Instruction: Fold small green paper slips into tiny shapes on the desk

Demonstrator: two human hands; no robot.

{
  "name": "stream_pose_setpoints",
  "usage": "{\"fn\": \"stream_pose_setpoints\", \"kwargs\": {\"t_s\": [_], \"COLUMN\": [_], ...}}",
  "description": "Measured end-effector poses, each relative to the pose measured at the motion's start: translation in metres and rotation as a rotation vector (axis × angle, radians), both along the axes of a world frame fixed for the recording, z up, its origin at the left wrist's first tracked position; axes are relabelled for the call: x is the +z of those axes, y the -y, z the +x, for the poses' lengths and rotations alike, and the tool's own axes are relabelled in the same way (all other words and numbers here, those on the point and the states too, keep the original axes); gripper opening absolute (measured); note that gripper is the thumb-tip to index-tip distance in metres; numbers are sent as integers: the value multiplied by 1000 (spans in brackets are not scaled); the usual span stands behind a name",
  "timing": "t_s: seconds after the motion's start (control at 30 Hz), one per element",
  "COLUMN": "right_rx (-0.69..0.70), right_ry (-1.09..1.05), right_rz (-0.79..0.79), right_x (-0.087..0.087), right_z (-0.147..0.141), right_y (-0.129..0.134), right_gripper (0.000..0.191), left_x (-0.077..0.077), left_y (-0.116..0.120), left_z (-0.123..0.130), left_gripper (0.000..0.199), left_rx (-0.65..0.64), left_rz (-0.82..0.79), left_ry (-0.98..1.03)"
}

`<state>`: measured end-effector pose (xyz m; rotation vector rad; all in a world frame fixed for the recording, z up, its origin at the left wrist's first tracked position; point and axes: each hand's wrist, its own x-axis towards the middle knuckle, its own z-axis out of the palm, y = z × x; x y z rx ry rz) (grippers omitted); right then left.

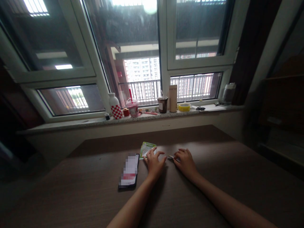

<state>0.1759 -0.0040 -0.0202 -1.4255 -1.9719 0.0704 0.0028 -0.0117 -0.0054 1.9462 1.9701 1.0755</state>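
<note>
My left hand [155, 162] has its fingers apart and slightly bent, over the near right part of a green and white printed packet or card [147, 147]. Whether its fingertips touch the packet I cannot tell. A short way to the right, my right hand [186, 162] is closed in a pinch on a small, thin, pale piece [170, 157], whose end sticks out toward my left hand. What kind of thing this piece is does not show. Left of the packet lies a phone [129, 171] with its lit screen up, its picture blurred out.
Both hands are above a brown wooden table [95, 174]. Beyond its far edge, a stone windowsill [95, 122] bears a checked bottle [116, 107], a pink drink cup [132, 107], a dark drink cup [162, 104], a tan flask [173, 98], yellow tape [184, 107] and scissors [200, 108].
</note>
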Motion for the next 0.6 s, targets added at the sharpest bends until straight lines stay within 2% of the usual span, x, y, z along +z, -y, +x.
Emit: {"fn": "stream_pose_setpoints", "kwargs": {"t_s": [0.27,0.6], "right_rx": [17,149], "right_ry": [-12,-31], "right_rz": [-54,-99], "right_x": [2,4], "right_z": [-2,-5], "right_y": [1,4], "right_gripper": [12,15], "left_x": [-1,-1], "left_y": [-1,0], "left_z": [0,2], "left_gripper": [14,12], "left_rx": [-1,-23], "left_rz": [-71,-109], "left_ry": [-69,-77]}}
